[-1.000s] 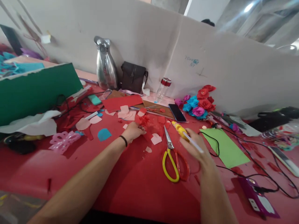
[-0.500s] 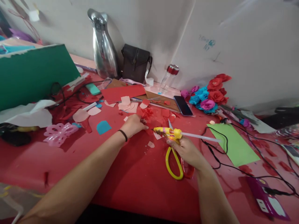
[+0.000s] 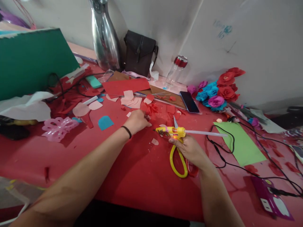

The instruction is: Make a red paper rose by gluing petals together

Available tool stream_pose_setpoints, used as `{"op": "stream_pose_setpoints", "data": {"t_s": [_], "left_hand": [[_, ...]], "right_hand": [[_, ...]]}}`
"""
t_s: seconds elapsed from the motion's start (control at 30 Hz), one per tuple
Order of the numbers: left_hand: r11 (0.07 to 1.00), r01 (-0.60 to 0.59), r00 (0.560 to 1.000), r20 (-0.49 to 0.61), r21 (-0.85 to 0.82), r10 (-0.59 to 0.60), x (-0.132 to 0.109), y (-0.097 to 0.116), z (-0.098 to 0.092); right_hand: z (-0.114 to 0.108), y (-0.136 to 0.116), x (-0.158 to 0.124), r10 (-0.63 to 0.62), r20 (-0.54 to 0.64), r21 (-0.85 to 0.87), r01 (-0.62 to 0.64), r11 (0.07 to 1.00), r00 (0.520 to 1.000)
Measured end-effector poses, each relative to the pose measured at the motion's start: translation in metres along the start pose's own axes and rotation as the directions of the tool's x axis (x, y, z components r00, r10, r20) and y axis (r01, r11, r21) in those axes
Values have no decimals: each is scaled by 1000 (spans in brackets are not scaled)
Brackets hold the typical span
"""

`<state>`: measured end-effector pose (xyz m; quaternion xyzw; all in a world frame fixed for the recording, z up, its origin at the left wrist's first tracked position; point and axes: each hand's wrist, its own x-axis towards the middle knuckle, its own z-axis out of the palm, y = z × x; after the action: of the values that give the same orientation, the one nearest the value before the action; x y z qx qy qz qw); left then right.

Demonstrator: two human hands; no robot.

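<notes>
My right hand (image 3: pixel 191 149) is closed around a yellow hot glue gun (image 3: pixel 174 131). A clear glue stick (image 3: pixel 204 133) sticks out of its back, and its nozzle points left toward my other hand. Pinched together, the fingers of my left hand (image 3: pixel 137 122) are just left of the nozzle; what they hold is hidden. Right behind those fingers is a crumpled red paper flower (image 3: pixel 152 108). Yellow-handled scissors (image 3: pixel 178 170) lie below the glue gun, partly covered by my right hand. Near my fingers are pale pink paper petals (image 3: pixel 131 102) and a small pink scrap (image 3: pixel 155 142).
At the back stand a metal jug (image 3: pixel 105 41), a dark bag (image 3: pixel 139 53) and a glass bottle (image 3: pixel 174 74). A phone (image 3: pixel 189 102) lies beside the paper flowers (image 3: pixel 216 93). Black cords (image 3: pixel 233 165) cross the right side toward a purple power strip (image 3: pixel 272 198).
The view has tilted downward, so the things at the back appear higher. Both hands keep nearly the same place over the table, the glue gun still in my right hand.
</notes>
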<state>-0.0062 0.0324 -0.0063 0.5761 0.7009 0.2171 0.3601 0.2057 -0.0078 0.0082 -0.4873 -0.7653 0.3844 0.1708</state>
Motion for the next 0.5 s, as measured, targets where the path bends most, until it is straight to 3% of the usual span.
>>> {"op": "stream_pose_setpoints", "data": {"t_s": [0.27, 0.5], "left_hand": [[991, -41, 999, 35, 125, 37, -2, 1, -4], [993, -50, 998, 41, 106, 45, -1, -1, -3]], "right_hand": [[2, 5, 2, -7, 35, -4, 7, 1000, 999], [0, 4, 2, -9, 3, -53, 10, 999, 1000]]}}
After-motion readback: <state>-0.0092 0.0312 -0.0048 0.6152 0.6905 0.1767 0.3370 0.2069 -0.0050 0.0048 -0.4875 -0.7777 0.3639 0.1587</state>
